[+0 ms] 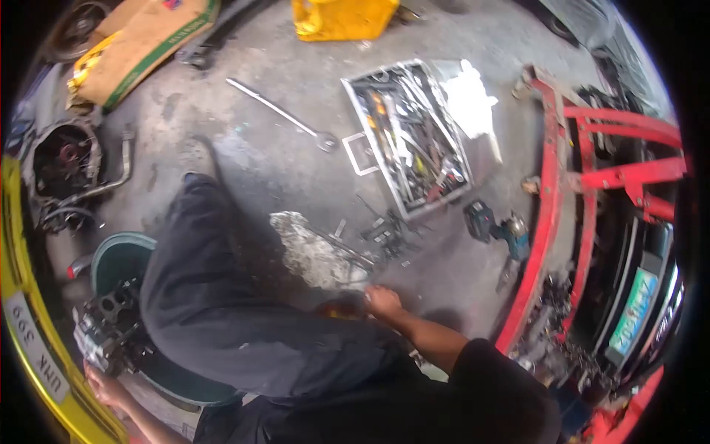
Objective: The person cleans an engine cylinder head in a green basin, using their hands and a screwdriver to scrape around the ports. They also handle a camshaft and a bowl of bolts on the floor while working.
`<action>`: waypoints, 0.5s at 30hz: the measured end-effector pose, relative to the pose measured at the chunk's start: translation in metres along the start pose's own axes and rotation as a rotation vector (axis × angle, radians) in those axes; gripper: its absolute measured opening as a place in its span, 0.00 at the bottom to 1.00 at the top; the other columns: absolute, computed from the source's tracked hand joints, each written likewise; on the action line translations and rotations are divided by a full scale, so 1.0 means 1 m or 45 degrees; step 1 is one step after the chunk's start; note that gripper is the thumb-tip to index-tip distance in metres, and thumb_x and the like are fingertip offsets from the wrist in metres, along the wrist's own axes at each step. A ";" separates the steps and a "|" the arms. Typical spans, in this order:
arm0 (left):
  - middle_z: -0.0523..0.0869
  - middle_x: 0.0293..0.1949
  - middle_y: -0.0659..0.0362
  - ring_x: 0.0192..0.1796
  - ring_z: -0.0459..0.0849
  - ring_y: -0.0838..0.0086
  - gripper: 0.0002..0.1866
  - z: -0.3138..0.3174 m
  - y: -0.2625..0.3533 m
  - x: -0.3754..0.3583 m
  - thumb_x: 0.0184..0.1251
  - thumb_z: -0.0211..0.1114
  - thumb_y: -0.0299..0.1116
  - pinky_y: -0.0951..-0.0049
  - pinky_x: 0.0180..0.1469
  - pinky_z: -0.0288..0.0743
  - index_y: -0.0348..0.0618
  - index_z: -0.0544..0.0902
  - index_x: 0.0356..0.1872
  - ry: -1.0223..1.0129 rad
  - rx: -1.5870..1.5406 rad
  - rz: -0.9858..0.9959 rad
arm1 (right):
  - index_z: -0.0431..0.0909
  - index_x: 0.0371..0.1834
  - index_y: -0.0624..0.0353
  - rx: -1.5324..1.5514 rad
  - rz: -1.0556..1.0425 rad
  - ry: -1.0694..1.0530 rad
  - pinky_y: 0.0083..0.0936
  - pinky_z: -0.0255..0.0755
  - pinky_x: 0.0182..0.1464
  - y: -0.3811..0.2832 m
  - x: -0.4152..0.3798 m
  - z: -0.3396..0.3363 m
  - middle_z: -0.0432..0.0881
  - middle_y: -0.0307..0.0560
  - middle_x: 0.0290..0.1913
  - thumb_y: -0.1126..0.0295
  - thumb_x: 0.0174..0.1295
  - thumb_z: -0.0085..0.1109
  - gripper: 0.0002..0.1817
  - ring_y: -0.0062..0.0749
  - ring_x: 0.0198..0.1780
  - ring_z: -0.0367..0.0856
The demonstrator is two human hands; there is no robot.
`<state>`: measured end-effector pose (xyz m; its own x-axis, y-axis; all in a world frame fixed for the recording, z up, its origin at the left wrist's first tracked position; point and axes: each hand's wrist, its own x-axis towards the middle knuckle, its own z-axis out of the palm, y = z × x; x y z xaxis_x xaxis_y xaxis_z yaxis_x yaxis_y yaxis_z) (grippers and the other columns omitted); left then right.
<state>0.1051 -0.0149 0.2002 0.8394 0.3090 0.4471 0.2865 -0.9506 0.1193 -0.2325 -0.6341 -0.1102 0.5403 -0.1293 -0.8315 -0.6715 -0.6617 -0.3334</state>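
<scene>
At the lower left, my left hand is at the lower edge of a grey metal engine part with round openings, its fingers closed against the metal. The part sits over a dark green tub beside my leg. My right hand is low over the floor past my thigh, fingers curled in. What it holds, if anything, is too small to make out. Just left of it shows a brownish-orange container, partly hidden by my leg. A stained whitish cloth or sheet lies ahead with a metal bar on it.
An open toolbox full of tools stands ahead, with a large wrench to its left. A cordless drill lies near a red metal frame at right. A gearbox housing, cardboard box and yellow container lie around.
</scene>
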 end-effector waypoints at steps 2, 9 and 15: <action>0.90 0.56 0.57 0.57 0.87 0.66 0.22 -0.006 0.020 -0.009 0.82 0.52 0.47 0.69 0.58 0.78 0.47 0.88 0.59 0.001 -0.053 0.003 | 0.78 0.59 0.52 0.028 -0.034 0.028 0.50 0.74 0.61 0.002 -0.001 -0.001 0.83 0.57 0.55 0.58 0.64 0.59 0.22 0.55 0.59 0.82; 0.91 0.54 0.58 0.54 0.88 0.67 0.20 0.000 0.027 -0.012 0.82 0.53 0.44 0.68 0.56 0.78 0.48 0.88 0.59 0.056 -0.076 -0.084 | 0.74 0.62 0.52 -0.029 0.043 -0.124 0.51 0.73 0.62 0.006 0.010 0.004 0.82 0.56 0.58 0.60 0.61 0.62 0.26 0.55 0.61 0.80; 0.89 0.57 0.54 0.55 0.86 0.68 0.19 0.009 0.032 -0.009 0.80 0.54 0.37 0.68 0.60 0.77 0.36 0.86 0.58 0.053 -0.524 -0.063 | 0.73 0.62 0.53 -0.026 -0.016 -0.121 0.52 0.73 0.62 0.006 0.005 -0.003 0.82 0.59 0.59 0.60 0.60 0.65 0.27 0.58 0.60 0.81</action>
<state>0.1104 -0.0476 0.1921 0.8076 0.3612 0.4662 0.1104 -0.8691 0.4821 -0.2326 -0.6413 -0.1150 0.4972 -0.0509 -0.8662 -0.6543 -0.6776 -0.3358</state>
